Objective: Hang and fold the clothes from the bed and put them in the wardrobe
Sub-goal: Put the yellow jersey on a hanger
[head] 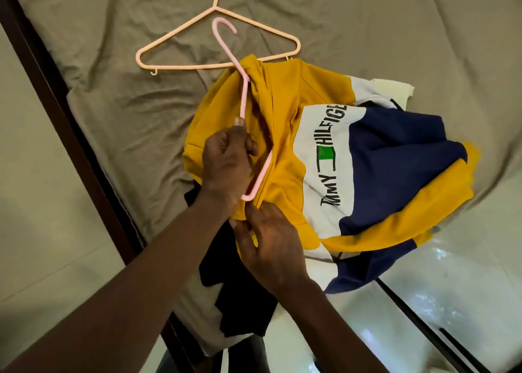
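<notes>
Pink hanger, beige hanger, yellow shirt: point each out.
pink hanger (243, 98): head view, straight arm below the neck.
beige hanger (183, 67): head view, bottom bar.
yellow shirt (282, 95): head view, yellow upper panel.

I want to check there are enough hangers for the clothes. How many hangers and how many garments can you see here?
Hangers: 2 (pink hanger held by the left hand; peach hanger lying on the bed sheet)
Garments: 2 (yellow, white and navy top pinched by the right hand; black garment beneath it)
Total: 4
</notes>
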Motion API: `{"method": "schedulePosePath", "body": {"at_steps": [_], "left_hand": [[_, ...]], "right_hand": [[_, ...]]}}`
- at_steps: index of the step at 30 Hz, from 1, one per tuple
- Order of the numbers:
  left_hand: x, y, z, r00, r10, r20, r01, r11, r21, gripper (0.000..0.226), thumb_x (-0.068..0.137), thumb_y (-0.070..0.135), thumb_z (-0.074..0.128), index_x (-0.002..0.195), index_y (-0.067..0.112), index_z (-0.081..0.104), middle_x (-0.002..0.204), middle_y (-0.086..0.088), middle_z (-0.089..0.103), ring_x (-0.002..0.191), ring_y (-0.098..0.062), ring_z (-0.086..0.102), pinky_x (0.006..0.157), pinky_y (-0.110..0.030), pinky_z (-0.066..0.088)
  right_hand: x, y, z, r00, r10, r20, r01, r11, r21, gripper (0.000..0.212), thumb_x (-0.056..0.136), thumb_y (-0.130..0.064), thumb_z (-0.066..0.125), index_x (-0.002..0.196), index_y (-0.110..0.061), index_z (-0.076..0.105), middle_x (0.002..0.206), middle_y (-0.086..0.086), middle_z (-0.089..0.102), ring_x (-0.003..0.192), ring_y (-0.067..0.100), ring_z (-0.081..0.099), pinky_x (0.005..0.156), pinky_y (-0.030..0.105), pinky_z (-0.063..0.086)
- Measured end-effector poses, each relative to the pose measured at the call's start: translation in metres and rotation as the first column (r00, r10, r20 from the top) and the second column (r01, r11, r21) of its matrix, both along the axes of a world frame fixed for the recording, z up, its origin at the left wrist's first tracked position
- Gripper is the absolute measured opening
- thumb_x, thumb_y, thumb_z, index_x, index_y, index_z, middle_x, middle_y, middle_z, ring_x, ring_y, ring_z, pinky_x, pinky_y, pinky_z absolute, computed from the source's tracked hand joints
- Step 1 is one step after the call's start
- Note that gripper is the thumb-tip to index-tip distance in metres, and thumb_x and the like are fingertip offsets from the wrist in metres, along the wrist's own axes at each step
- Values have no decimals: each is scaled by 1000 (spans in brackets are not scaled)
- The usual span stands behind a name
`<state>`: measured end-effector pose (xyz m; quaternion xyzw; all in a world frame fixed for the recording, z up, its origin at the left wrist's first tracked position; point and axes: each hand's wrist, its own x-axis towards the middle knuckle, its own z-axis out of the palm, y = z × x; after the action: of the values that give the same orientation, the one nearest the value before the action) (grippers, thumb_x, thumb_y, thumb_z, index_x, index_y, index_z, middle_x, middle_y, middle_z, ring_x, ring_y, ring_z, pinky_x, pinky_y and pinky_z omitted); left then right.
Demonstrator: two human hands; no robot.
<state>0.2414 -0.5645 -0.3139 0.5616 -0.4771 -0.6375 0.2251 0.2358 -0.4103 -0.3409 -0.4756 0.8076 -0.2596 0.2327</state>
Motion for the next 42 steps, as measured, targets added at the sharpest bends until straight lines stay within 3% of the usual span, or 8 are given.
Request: {"method": "schedulePosePath", "body": {"at_steps": [6,12,17,23,28,32,39,42], "left_hand": [[1,11,-7,967,-123,224,176,955,-239,44,106,40,49,68,27,68,48,15,55,46,-3,48,59,-30,37],[13,-7,4,835,-550,-8,547,828,124,14,89,17,81,94,4,79,79,-12,67,72,-16,59,70,-31,49],[25,-25,17,858,-506,91,490,859,149,26,87,-5,69,85,20,69,67,-1,67,50,-8,57,52,-21,45],[89,-36,11,819,-486,304,496,867,50,54,78,66,74,87,12,75,76,-9,70,73,-28,65,74,-48,52],[123,-20,-2,803,-515,300,570,810,-136,39,84,46,75,118,27,69,99,7,74,93,-16,70,81,-38,55],[132,-15,-13,827,-516,221,543,836,-82,20,88,23,80,97,12,66,91,-7,70,92,-26,68,87,-51,55],[119,-5,-2,864,-395,312,419,908,-11,74,96,72,46,56,11,59,54,-3,64,62,-24,66,78,-53,52],[113,3,0,898,-347,270,407,889,-209,72,105,59,42,56,8,55,52,-2,60,53,-16,59,69,-49,45]], "right_hand": [[3,3,19,999,-46,-3,46,997,-68,23,100,-31,54,106,-12,65,85,10,62,82,27,56,62,40,47],[5,-13,43,1000,-30,1,30,982,-184,23,102,-30,57,99,-9,63,85,11,60,86,27,53,69,45,46],[-2,-12,45,959,-155,237,188,974,-124,46,101,-33,63,143,-19,51,127,0,63,112,19,59,94,41,52],[-71,-47,29,914,-395,92,405,898,-171,49,106,-26,55,153,-17,42,145,6,50,107,8,56,83,29,53],[-129,-105,6,959,-277,67,277,961,1,62,105,-19,54,161,-14,29,164,8,34,147,22,38,114,33,35],[-163,-133,0,995,-61,-85,75,983,169,64,106,-28,51,164,-20,23,162,12,38,143,33,43,115,49,38],[-185,-150,15,944,51,-326,42,962,272,28,105,-34,52,124,-21,68,128,12,62,109,33,63,84,36,43],[-178,-158,22,998,55,-35,-50,988,144,49,99,-21,56,147,-30,52,149,2,51,126,21,55,95,32,46]]}}
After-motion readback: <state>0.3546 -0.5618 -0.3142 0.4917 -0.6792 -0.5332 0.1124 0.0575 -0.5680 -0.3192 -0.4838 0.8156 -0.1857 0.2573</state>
